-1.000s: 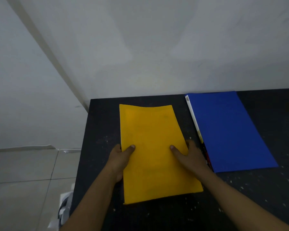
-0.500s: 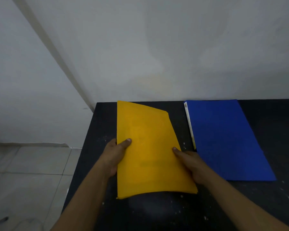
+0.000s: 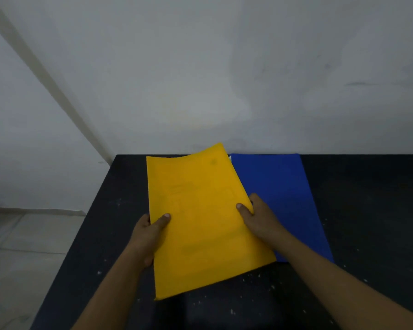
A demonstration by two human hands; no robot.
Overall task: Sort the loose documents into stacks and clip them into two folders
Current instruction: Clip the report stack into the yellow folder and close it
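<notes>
A yellow folder is held up off the black table, tilted with its far right corner raised. My left hand grips its left edge, thumb on top. My right hand grips its right edge, thumb on the cover. A blue folder lies flat on the table to the right, and the yellow folder overlaps its left side. No loose documents show.
The table stands against a white wall. Its left edge drops to a tiled floor. White specks dot the table's surface near me.
Both hands have lifted the yellow folder off the table and swung it to the right, so it now covers the blue folder's left edge. The view has tilted upward.
</notes>
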